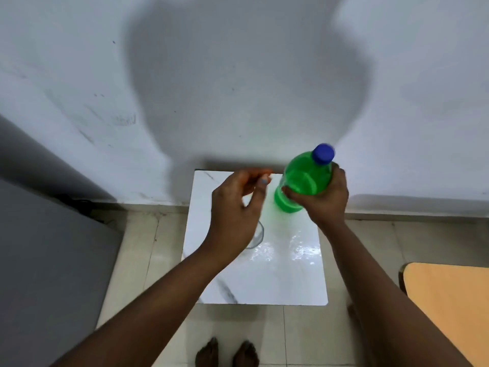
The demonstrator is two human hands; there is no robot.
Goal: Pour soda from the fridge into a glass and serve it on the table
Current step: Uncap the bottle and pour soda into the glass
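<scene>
My right hand (324,197) grips a green soda bottle (301,181) around its body, upright with a slight tilt, its blue cap (323,153) screwed on. The bottle hangs above the far right part of a small white marble-look table (277,276). My left hand (238,207) hovers left of the bottle with fingers spread and nothing in it. A clear glass (258,235) stands on the table, mostly hidden under my left hand; only part of its rim shows.
A white wall (238,75) rises just behind the table. A grey fridge side (47,247) fills the left. An orange-topped surface (449,308) sits at the right edge. Beige floor tiles (301,335) and bare feet (227,353) lie below.
</scene>
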